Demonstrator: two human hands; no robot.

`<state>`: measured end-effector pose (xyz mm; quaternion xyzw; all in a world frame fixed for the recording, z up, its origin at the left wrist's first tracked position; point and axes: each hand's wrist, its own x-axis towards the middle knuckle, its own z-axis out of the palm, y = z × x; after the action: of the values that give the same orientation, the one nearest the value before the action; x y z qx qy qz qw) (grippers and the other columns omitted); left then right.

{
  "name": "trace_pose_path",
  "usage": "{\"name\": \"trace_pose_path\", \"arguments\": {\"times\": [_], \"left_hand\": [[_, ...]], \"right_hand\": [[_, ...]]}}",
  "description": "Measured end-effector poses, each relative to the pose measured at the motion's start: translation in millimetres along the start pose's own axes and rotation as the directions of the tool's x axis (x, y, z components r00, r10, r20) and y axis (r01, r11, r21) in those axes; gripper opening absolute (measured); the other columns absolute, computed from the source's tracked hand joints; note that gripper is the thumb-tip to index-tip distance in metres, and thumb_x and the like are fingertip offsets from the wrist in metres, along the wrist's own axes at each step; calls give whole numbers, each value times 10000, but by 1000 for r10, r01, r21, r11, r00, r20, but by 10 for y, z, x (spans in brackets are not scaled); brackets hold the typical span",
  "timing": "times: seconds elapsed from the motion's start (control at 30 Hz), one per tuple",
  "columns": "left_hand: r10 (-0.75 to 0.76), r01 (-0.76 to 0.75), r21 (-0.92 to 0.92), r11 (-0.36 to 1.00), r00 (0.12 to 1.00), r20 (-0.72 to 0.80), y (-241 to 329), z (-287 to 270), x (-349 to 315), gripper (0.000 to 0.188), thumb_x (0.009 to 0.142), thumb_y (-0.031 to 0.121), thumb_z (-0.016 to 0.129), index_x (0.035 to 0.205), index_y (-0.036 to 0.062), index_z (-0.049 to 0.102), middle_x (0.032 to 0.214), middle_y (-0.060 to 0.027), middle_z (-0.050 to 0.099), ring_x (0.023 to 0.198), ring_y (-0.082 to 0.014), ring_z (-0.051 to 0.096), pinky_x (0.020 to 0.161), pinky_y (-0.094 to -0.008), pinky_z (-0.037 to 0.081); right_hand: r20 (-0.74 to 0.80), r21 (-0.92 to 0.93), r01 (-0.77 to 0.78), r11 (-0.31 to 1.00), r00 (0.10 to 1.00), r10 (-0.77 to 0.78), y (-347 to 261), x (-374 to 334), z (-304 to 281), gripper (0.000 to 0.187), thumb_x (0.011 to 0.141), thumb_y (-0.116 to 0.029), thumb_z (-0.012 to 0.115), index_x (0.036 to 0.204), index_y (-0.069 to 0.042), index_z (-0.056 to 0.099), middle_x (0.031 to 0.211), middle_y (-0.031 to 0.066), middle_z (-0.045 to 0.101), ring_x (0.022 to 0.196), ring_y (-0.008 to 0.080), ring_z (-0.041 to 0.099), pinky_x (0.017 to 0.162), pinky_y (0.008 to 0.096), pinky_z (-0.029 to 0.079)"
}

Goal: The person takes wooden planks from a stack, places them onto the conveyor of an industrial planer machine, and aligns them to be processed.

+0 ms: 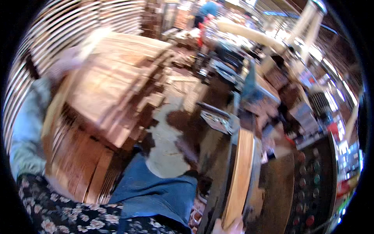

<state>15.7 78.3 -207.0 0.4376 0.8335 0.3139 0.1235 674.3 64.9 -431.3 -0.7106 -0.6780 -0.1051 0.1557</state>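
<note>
A floral-print garment (68,212) is lying nearest the camera along the lower edge, with blue cloth (159,191) covering the lap beside it. The right hand (230,226) is gripping the near end of a long, narrow wooden strip (240,171), thumb on one side and fingers on the other. The strip is extending away from the hand along a narrow machine bed (255,163). The left hand (64,65), at the end of a grey-blue sleeve (29,121), is reaching out beside the plank stack (117,74); motion blur is hiding its fingers, so whether it is holding, pressing or only touching wood cannot be told. Judged from this layout, the work is standing partway: one strip is occupying the machine, and many planks are lying in the stack. Whether the strip's faces are finished, and whether the stack is raw stock or output, the view is not showing; releasing the strip is remaining undone. Farther out, a metal bracket (218,121) is sitting just left of the strip's far end, and a control panel (307,187) with round buttons is standing to the right. Beyond, a pale duct (253,34) is running across, and a person in blue (208,8) is appearing in the background.
</note>
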Motion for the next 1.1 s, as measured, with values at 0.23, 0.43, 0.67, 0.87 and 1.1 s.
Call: {"name": "trace_pose_path", "arguments": {"times": [0.23,0.43,0.67,0.87,1.1], "left_hand": [[-21,78,187,979,957,-290,-2799,-645,95,733,832,199,797,1497,7,555,1312,-196,695,1220,-317,651,1064,-385,511],[-183,303,356,884,925,-333,-2641,-434,516,965,852,194,859,1651,-3,355,1413,-204,664,1233,-287,649,1086,-353,496],[-298,267,-238,934,949,-105,-3671,-914,980,901,898,108,807,1654,-2,329,1196,-196,733,995,-242,716,859,-372,591],[-178,107,-403,909,974,-142,-3343,-856,931,576,954,193,744,1468,32,538,908,-59,695,773,-190,674,716,-330,575],[-89,-148,-716,682,955,-282,-766,-298,-295,478,986,368,719,1349,72,624,930,-37,685,854,-169,671,784,-322,569]], "right_hand": [[-301,216,-163,963,927,225,-482,1207,1129,957,725,-195,915,1583,-91,504,1462,205,618,1351,394,582,1189,501,427],[-140,207,-289,935,937,321,-1001,2635,1345,1044,752,-516,879,1635,-212,413,1497,154,543,1334,373,547,1074,500,495],[-200,151,5,989,979,25,-444,1341,1031,945,762,-491,875,1573,-163,518,1237,181,606,1105,426,594,1011,541,496],[-74,-17,106,994,992,-107,263,-233,192,762,752,-368,848,1426,-110,601,1393,220,617,1220,414,609,964,521,507],[-57,249,337,908,941,-334,-156,966,550,437,797,-154,758,1216,-99,644,1175,144,657,1069,409,617,932,534,494]]}}
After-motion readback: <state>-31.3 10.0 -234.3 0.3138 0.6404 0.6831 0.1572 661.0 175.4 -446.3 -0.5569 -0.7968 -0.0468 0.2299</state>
